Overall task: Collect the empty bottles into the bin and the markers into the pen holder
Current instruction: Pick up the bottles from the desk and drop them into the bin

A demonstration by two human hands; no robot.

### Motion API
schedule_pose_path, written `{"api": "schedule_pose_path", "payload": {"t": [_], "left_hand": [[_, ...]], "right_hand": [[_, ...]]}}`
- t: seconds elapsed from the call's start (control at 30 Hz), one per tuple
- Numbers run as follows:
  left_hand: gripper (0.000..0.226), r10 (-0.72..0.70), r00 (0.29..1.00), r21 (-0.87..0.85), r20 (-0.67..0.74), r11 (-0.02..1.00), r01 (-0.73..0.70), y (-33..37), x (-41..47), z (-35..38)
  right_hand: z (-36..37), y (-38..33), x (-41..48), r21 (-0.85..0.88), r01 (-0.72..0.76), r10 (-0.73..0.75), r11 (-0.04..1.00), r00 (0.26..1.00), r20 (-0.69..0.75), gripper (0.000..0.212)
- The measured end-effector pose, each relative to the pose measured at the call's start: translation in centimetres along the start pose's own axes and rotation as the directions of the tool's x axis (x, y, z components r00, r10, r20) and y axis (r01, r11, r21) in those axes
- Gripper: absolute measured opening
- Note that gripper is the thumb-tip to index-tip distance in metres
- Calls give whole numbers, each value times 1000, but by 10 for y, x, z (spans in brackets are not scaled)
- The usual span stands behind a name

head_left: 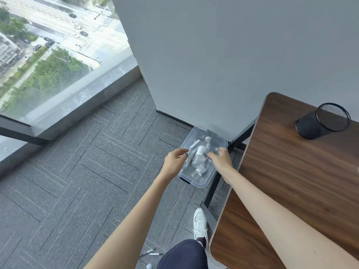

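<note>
A clear plastic bin (202, 185) stands on the carpet beside the desk leg, with several empty clear bottles (199, 159) lying inside. My left hand (174, 159) hovers over the bin's left rim, fingers loosely curled with thumb and fingertips close together; what it pinches, if anything, is too small to tell. My right hand (220, 158) reaches into the bin's right side, its fingers curled down among the bottles. A black mesh pen holder (322, 121) stands on the wooden desk (291, 181) at the far right. Two black markers (153, 252) lie on the floor near my leg.
A grey wall panel rises behind the bin. The desk's black metal leg (212, 189) runs right beside the bin. A glass window with a low ledge (73, 105) lines the left. My white shoe (200, 224) stands by the desk leg. A small white object (149, 265) lies near the markers.
</note>
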State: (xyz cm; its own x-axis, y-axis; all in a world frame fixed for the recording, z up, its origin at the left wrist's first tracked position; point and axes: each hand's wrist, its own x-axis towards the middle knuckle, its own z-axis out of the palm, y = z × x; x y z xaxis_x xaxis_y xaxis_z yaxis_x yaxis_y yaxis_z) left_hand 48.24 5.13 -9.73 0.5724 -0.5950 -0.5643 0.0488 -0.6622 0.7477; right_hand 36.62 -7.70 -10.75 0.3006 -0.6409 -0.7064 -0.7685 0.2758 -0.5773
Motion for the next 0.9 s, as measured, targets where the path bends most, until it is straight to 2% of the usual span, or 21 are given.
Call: {"api": "schedule_pose_path", "payload": {"t": [0.07, 0.27, 0.47, 0.9], "left_hand": [[30, 1, 1000, -8, -1, 1000, -1, 2, -1, 2], [29, 38, 999, -42, 6, 998, -38, 18, -6, 15], [28, 75, 997, -38, 11, 997, -74, 33, -18, 40], [18, 144, 983, -62, 115, 989, -138, 89, -43, 142]], "right_hand": [[-3, 1, -4, -33, 49, -50, 998, 998, -26, 41], [-21, 9, -13, -31, 156, -158, 987, 985, -70, 27], [-49, 26, -21, 45, 192, -187, 980, 977, -101, 18], [-159, 91, -46, 258, 197, -130, 946, 958, -254, 26]]}}
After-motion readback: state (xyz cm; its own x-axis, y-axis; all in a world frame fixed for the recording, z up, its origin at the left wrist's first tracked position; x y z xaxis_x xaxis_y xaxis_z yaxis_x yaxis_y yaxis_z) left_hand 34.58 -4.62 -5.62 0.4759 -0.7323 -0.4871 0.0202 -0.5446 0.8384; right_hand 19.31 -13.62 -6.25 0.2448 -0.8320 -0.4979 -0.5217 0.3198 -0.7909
